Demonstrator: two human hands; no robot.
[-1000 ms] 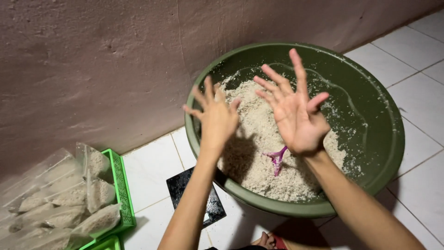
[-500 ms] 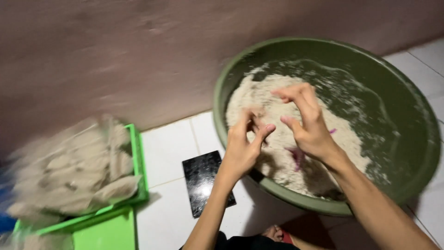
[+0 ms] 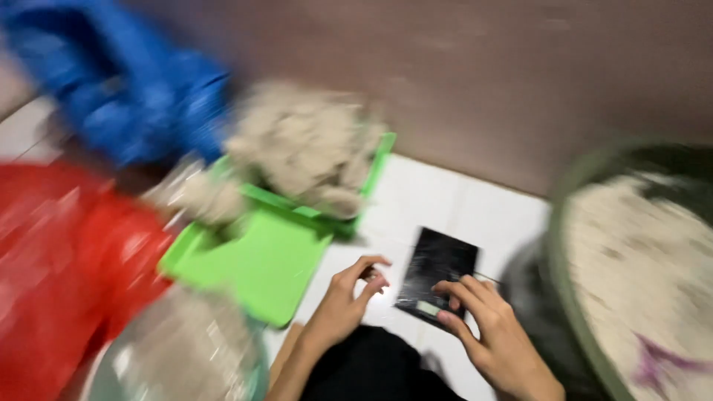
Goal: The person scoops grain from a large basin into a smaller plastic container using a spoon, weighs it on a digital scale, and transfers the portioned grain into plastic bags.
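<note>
Though the head view is smeared by motion, both hands can be made out low in the frame, over a white tiled floor [image 3: 445, 200]. A flat black slab with a small pale window at its near end, probably a kitchen scale [image 3: 437, 273], lies on the tiles between them. Its long axis runs away from the person, tilted a little to the right. The right hand [image 3: 490, 327] is the nearer one: its fingers rest on the near right corner and edge of the scale, loosely curled, touching rather than gripping it. The left hand [image 3: 345, 301] sits just to the left of the scale, fingers bent in a half-closed curl; it looks empty, and I cannot tell whether its fingertips reach the scale's edge.

Room is tight. A green tray [image 3: 256, 263] lies close on the left, and behind it a second green tray [image 3: 371, 178] is heaped with pale clear packets [image 3: 304, 145]. A big green basin [image 3: 572, 297] of pale crumbly grain crowds the right side, close beside the scale. Bare tile shows beyond the scale, toward the brown wall [image 3: 520, 82]. Red [image 3: 67, 267] and blue [image 3: 126, 82] blurs fill the far left; what they are cannot be told.
</note>
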